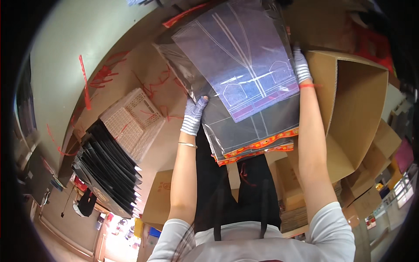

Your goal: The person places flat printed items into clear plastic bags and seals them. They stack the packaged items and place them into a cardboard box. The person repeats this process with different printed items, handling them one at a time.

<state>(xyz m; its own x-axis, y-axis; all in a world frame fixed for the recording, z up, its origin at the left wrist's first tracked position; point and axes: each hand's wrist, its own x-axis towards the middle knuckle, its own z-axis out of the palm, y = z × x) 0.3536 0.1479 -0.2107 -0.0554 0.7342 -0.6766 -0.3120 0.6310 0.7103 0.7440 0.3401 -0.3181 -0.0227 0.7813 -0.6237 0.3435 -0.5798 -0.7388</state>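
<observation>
Between my hands is a stack of flat packages (209, 131) in clear, shiny plastic. On top, a purple-grey panel (240, 61) bears white line drawings like a garment with pockets. Red-and-yellow patterned strips run along the stack's near edge. My left hand (194, 114), in a striped glove, grips the left side with its thumb on top. My right hand (301, 65), gloved alike, is closed at the right side; its fingers are partly hidden by the stack. A red band circles my right wrist, a bracelet my left.
A large open cardboard box (329, 102) stands close to my right arm. Left are a white plastic basket (131, 118), a pile of black flat packages (104, 168) and a pale tabletop (65, 48). Red strips (104, 72) litter the floor. Another carton (157, 196) sits by my left elbow.
</observation>
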